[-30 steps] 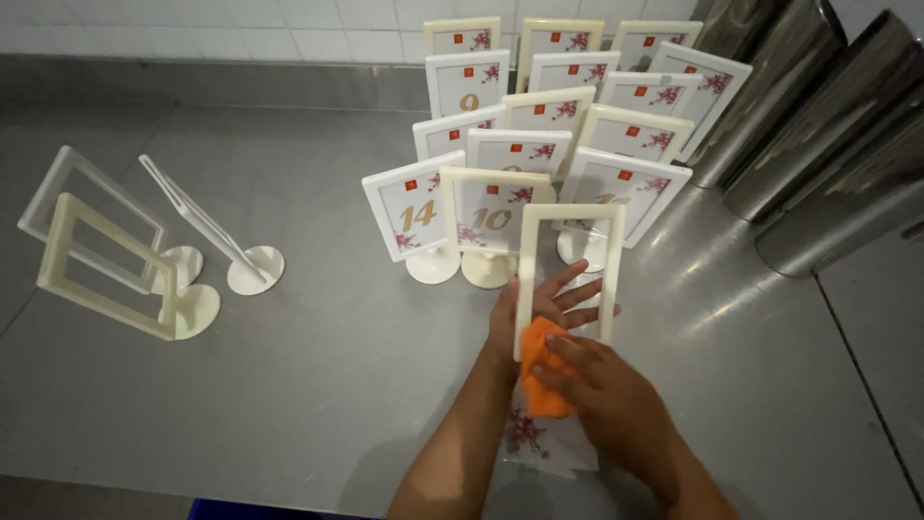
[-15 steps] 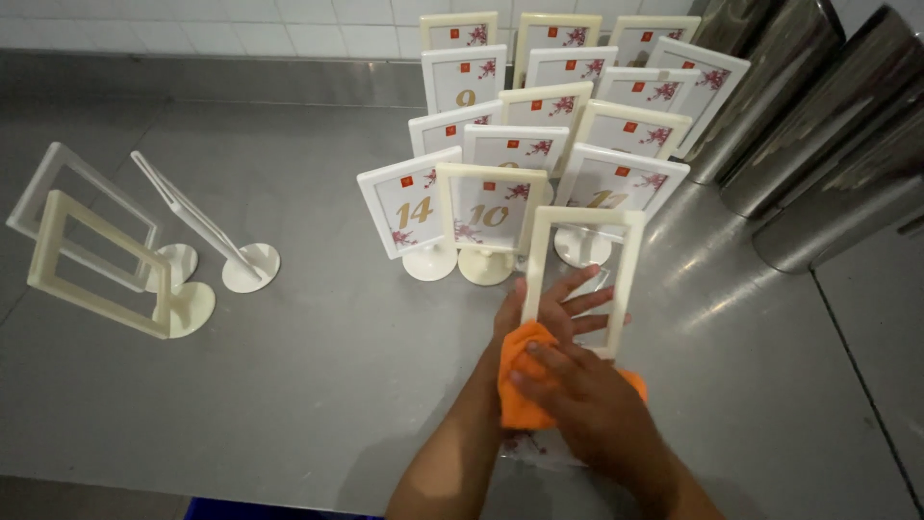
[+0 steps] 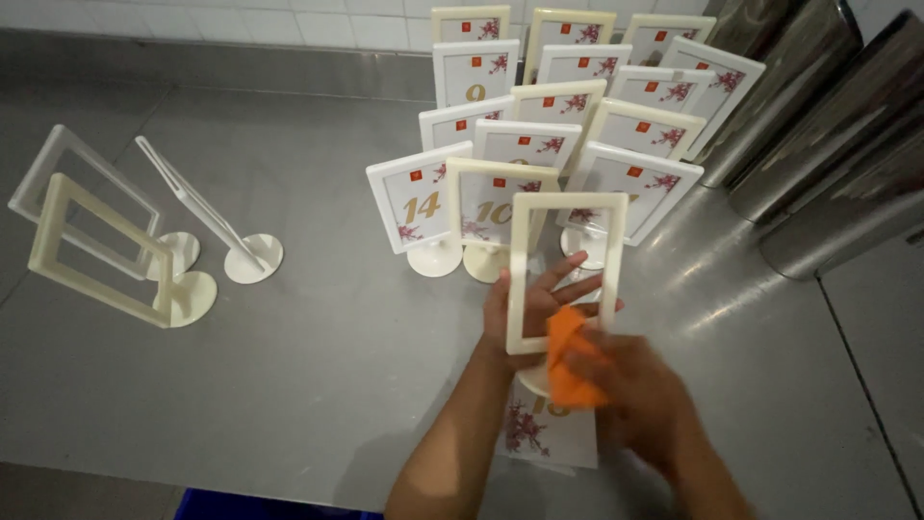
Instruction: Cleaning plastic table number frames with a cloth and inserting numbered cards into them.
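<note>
Floral card (image 3: 539,433) lay flat on steel tabletop (image 3: 318,366) nearest. Right hand (image 3: 635,400), fingers clamped on orange cloth (image 3: 568,366), pressed against empty cream frame (image 3: 566,274); left hand (image 3: 539,299) spread wide behind it. Numbered table signs (image 3: 539,144) clustered beyond.

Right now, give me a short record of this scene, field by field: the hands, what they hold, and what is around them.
surface: steel table
left hand: left hand spread open behind the empty cream frame, holding it up
right hand: right hand presses an orange cloth on the frame's lower right; blurred
under the hands: floral printed card lying flat
behind: cluster of filled sign stands, upright
far left: three empty stands
right edge: steel cylinders
</note>
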